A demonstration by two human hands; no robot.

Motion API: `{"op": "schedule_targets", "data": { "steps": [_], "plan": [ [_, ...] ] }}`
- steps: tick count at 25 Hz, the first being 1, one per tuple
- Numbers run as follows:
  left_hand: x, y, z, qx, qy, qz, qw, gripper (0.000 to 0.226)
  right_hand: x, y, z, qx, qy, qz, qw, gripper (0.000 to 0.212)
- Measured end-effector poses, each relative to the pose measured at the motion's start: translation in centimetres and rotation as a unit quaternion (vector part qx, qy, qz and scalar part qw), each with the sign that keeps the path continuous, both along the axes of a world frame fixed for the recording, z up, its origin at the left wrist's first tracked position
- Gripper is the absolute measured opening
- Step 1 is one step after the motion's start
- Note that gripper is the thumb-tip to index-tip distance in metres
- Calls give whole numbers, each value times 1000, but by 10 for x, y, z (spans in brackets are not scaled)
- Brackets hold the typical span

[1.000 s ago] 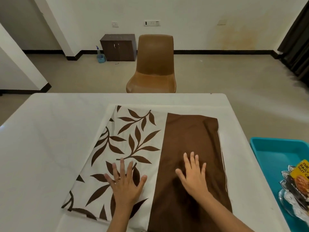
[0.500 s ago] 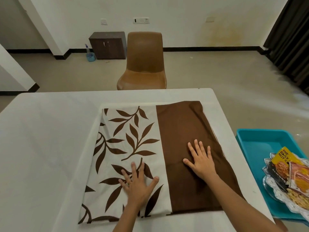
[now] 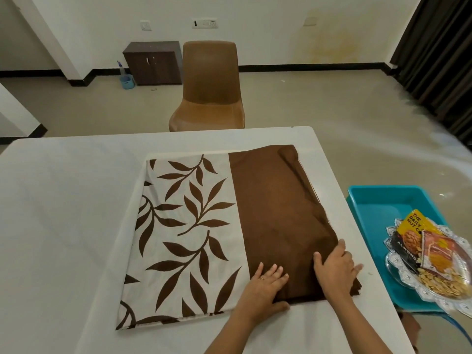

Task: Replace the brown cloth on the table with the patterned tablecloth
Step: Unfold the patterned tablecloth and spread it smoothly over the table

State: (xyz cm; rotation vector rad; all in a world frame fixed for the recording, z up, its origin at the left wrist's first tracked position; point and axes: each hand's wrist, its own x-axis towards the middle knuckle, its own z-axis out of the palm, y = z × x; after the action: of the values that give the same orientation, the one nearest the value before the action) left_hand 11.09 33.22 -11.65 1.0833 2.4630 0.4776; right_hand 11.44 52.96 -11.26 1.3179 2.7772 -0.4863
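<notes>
Across the lower half of the view spreads the bench (image 3: pixel 63 226), covered in plain white, with the folded patterned tablecloth (image 3: pixel 184 226) lying flat on its right-hand portion. The cloth's left part is cream with a brown leaf print, its right part is a plain brown band, and a crease runs along the band's far right edge. Dark curtains (image 3: pixel 439 60) hang at the far right of the room. A brown chair (image 3: pixel 209 85) stands just beyond the bench's far edge, facing it. Beside the bench on the right sits a teal tray (image 3: pixel 378 200), apart from the cloth. A dark wooden cabinet (image 3: pixel 153 62) stands against the back wall, with a small blue container (image 3: pixel 127 81) on the floor at its left. A clear scalloped plate (image 3: pixel 398 272) rests across the tray's near end, carrying snack packets (image 3: pixel 413 226) and loose nuts. The person's right hand (image 3: pixel 334 272) lies over the near right corner of the brown band, thumb on top, its fingers (image 3: pixel 356 268) spread apart and reaching past the cloth's right edge. The left hand (image 3: pixel 265 284) rests on the brown band at the near edge, its fingers (image 3: pixel 277 270) laid close together on the fabric, thumb stretched along the bench just below the edge. A ring (image 3: pixel 261 278) shows on one left finger.
</notes>
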Motion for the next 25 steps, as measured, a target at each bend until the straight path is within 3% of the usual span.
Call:
{"op": "schedule_targets", "data": {
  "steps": [3,6,10,12,16,17,19,21,23,25],
  "plan": [
    [3,7,0,32,2,48,998,83,-2,13,13,7,37,7,999,46],
    [4,15,0,34,8,58,998,64,-5,20,33,26,42,45,998,23],
    [9,31,-1,-17,-22,39,999,63,-10,23,58,28,72,70,995,23],
    [14,38,-3,24,-1,70,997,72,-9,26,64,30,87,69,993,23],
    [10,48,0,115,-79,114,984,72,0,44,59,-33,120,28,992,28],
    [10,51,2,123,-58,137,981,69,3,49,56,-61,132,8,989,30],
    [6,49,11,179,-68,230,954,51,10,58,48,-107,146,-35,983,35],
    [-11,47,18,221,-157,308,912,24,15,63,41,-126,148,-59,979,37],
    [-29,41,25,261,-240,389,850,21,15,63,36,-160,177,-88,967,39],
    [-47,31,35,306,-298,479,767,27,14,54,33,-216,231,-79,946,39]
  ]
}}
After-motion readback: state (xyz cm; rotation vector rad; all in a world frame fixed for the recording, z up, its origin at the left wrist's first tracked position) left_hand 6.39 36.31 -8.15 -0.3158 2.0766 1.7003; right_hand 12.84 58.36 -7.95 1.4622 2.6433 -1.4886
